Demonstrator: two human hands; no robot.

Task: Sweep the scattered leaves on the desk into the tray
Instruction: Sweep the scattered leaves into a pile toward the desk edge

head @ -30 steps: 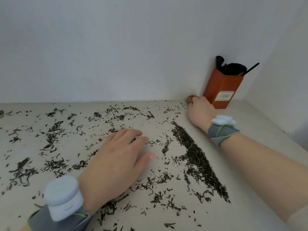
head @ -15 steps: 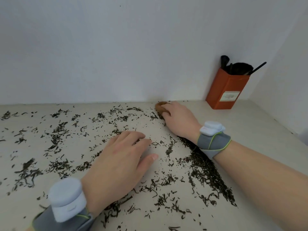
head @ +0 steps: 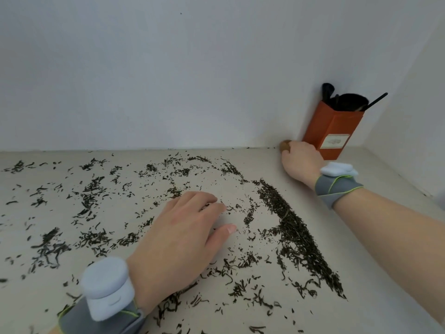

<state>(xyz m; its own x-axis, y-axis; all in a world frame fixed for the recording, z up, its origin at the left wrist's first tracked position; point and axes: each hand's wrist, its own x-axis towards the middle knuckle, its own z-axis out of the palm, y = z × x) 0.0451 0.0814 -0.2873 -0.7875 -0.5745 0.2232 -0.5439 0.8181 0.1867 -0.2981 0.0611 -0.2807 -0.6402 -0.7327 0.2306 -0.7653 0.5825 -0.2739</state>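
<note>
Dark dried leaves lie scattered over most of the pale desk. A dense diagonal ridge of leaves runs from the middle back toward the front right. My left hand rests palm down on the desk among the leaves, its fingers relaxed and holding nothing. My right hand is at the back wall beside the orange box, its fingers curled round a small brown object of which only the rounded end shows. No tray is in view.
An orange box holding black brushes stands in the back right corner against the white walls. Both wrists wear grey straps with white sensor units.
My right hand, which had swept left to the middle of the desk's back edge half a second ago, has gone back right to the orange box. My left hand has stayed put.
</note>
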